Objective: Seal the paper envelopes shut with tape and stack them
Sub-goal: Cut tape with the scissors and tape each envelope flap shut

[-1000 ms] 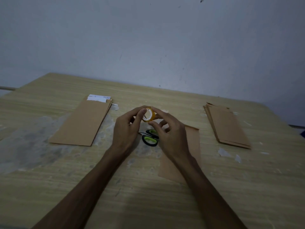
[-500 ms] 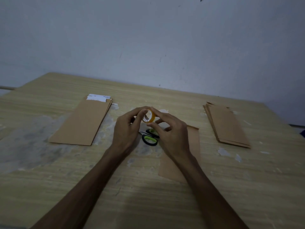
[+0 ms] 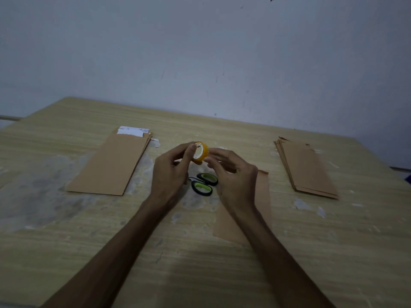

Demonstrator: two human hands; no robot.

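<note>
At the left of the wooden desk (image 3: 66,252) lies a stack of brown envelopes (image 3: 111,165), flat, with white paper (image 3: 132,131) showing at its far end. In the middle, above the desk, the left hand (image 3: 169,174) holds a roll of yellow tape (image 3: 200,153), its fingers curled, thumb tip against the roll's white inner ring. The right hand (image 3: 233,181) meets the roll from the other side, its grip pinching the roll's outer face between fingertips and thumb. Below the hands a pair of scissors (image 3: 203,184) with black and green handles lies on the desk. Just right of the scissors, one brown envelope (image 3: 263,196) lies flat, partly hidden under the right wrist and forearm. Well apart at the right lies a second stack of brown envelopes (image 3: 308,167), slightly fanned. Pale scuffed patches mark the desk.
</note>
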